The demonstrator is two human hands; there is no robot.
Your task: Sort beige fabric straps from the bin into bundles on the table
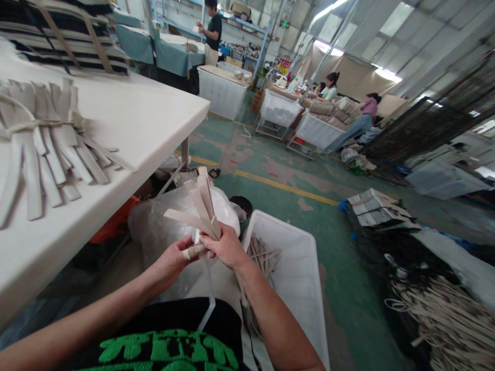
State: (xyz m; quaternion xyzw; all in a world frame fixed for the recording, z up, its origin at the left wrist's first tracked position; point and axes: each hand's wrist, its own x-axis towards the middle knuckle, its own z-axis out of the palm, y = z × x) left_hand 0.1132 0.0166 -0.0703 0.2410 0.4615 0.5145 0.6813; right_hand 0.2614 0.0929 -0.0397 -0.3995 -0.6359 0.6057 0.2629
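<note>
Several flat beige fabric straps fan upward from my right hand, whose fingers are wrapped round their lower ends. Close against it on the left, my left hand is closed in a pinch on a thin white ribbon. The ribbon's tail hangs down to my lap; its upper part is mostly hidden by the fingers. One finger of the left hand is wrapped in pale tape. Below and behind the straps lies a clear plastic bag with white contents.
A white table at left carries tied strap bundles and a dark-and-white stack. A white bin with loose straps stands at my right. More straps lie far right. People are at work in the background among wheeled bins.
</note>
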